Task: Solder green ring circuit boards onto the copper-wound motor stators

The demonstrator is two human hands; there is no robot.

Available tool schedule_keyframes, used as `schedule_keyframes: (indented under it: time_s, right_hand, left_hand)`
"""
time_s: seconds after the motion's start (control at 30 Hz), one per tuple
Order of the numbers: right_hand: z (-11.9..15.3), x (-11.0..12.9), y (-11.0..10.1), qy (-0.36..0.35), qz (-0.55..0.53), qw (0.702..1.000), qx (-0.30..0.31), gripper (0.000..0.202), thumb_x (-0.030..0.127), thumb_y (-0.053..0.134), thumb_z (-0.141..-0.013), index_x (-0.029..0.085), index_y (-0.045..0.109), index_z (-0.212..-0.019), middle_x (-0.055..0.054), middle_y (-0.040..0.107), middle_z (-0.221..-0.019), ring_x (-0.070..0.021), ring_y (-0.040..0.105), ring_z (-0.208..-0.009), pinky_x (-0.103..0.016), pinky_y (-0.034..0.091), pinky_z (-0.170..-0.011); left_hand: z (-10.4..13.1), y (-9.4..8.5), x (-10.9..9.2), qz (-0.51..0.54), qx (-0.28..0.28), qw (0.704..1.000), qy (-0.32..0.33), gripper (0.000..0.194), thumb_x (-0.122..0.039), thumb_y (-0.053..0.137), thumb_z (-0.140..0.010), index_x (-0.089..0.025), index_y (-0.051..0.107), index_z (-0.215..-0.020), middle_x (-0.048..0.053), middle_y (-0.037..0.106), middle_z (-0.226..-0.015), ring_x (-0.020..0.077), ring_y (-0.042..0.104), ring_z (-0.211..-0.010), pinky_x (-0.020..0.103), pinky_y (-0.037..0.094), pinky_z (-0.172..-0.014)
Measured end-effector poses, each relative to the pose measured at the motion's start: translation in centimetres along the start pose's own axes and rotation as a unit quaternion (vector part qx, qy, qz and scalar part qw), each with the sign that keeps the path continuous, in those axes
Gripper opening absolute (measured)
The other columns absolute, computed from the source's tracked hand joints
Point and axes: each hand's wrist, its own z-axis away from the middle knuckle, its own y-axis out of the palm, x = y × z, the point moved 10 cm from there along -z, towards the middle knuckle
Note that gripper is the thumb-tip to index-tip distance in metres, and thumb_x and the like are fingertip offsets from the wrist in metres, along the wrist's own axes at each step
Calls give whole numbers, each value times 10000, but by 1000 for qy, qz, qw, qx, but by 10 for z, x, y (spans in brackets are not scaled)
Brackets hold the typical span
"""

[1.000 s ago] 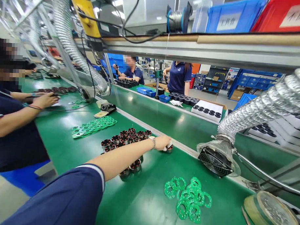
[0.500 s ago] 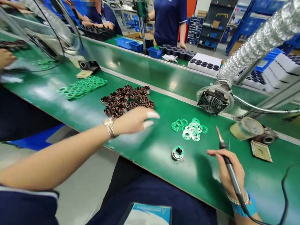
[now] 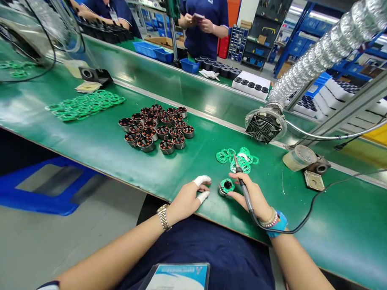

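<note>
My left hand (image 3: 190, 199), with white covers on thumb and index finger, is empty beside a motor stator (image 3: 222, 192). Its thumb and index finger are apart. A green ring-shaped circuit board (image 3: 226, 185) lies on top of that stator. On the other side, my right hand (image 3: 253, 198) holds a soldering iron (image 3: 245, 193), tip pointing up and away. Its thumb and forefinger reach to the stator's edge; whether they touch it I cannot tell. Just behind lies a loose pile of green ring boards (image 3: 240, 163).
Several copper-wound stators (image 3: 156, 126) stand to the left, beyond them rows of green boards (image 3: 87, 105). A fan (image 3: 264, 126) on a foil duct hangs at the back. A tub (image 3: 299, 158) and a sponge tray (image 3: 313, 180) sit right. A co-worker (image 3: 204, 22) stands opposite.
My left hand has moved from beside the stator group to the single stator. My right hand has come left to it with the soldering iron. The view has shifted slightly.
</note>
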Motion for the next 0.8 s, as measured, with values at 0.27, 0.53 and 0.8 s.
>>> schedule_keyframes:
  time_s: [0.27,0.53,0.8]
  right_hand:
    - [2,3,9,-11,-29,999,23,394,272,635,-781,228,489,-1144,-41,635,-1036,-172,631,-902,-282,485,-811]
    - [0,14,11,-56,-54,994,82,359,272,631,-790,220,505,-1122,-55,635,-1069,-176,631,-929,-291,484,-836]
    - [2,11,12,-57,-72,994,61,382,255,642,-778,221,510,-1135,-55,629,-1055,-172,627,-905,-294,493,-816]
  left_hand:
    - [-15,8,-10,8,32,998,60,128,-228,555,-783,-246,637,-880,-39,701,-889,115,640,-808,208,491,-780]
    - [-20,11,6,219,35,975,-29,149,-280,560,-772,-177,629,-855,15,676,-747,136,617,-682,257,496,-681]
    - [-26,34,10,467,32,876,-117,274,-258,701,-654,-133,603,-878,-26,582,-586,83,498,-522,214,401,-550]
